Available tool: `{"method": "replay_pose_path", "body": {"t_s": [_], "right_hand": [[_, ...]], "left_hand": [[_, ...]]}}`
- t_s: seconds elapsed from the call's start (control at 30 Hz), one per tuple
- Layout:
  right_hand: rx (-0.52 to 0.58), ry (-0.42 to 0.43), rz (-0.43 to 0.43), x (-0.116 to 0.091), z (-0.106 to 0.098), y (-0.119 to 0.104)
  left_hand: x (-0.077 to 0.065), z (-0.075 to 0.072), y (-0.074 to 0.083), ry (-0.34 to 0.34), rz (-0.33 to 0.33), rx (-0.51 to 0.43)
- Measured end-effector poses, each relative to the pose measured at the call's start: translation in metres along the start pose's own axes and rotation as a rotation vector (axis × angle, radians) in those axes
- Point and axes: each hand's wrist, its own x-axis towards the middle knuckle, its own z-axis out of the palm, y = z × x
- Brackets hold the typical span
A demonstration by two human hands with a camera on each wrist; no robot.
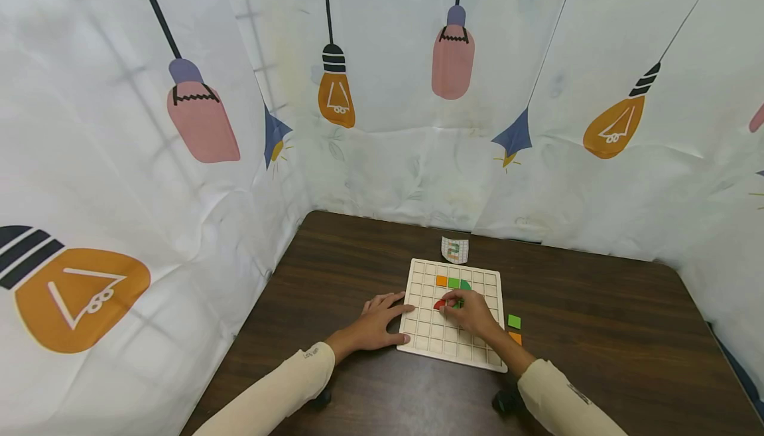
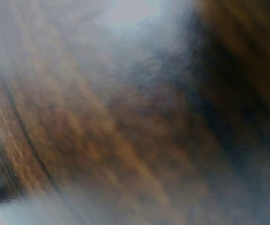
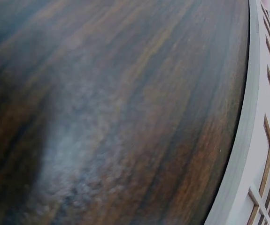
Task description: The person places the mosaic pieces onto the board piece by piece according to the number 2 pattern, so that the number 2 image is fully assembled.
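Observation:
A pale wooden grid board [image 1: 438, 344] lies on the table, with an orange square tile [image 1: 442, 281], a green square tile [image 1: 453, 283] and a darker green tile with a curved edge [image 1: 465, 285] in one row. Below that row, my right hand [image 1: 468, 311] pinches a red curved tile [image 1: 439, 304] between thumb and fingertips, close over the board. Another green tile [image 1: 457, 304] shows partly under this hand. My left hand [image 1: 376, 325] rests at the board's left edge, fingers spread, with thumb and forefinger touching the rim.
Beyond the board's far edge stands a small curled card [image 1: 455, 250] printed with a grid and a coloured figure. Right of the board lie a loose green tile [image 1: 514, 321] and an orange one [image 1: 516, 338], partly behind the forearm. A patterned white curtain [image 1: 382, 177] surrounds the dark wood table [image 1: 597, 330].

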Motion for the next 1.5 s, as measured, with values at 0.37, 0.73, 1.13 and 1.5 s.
{"method": "replay_pose_path", "body": {"t_s": [0.37, 0.73, 1.13, 1.5], "right_hand": [[-0.051, 0.011, -0.006, 0.001, 0.002, -0.001], [-0.047, -0.004, -0.025, -0.001, 0.0, 0.001], [0.055, -0.032, -0.145, -0.016, -0.039, 0.025], [0.042, 0.016, -0.111, -0.039, -0.084, 0.06]], "left_hand": [[0.0, -0.002, 0.002, -0.006, 0.003, -0.008], [0.0, 0.0, 0.001, -0.002, -0.003, -0.006], [0.0, 0.001, 0.0, 0.004, 0.002, -0.008], [0.0, 0.002, 0.0, 0.006, -0.005, 0.002]]}}
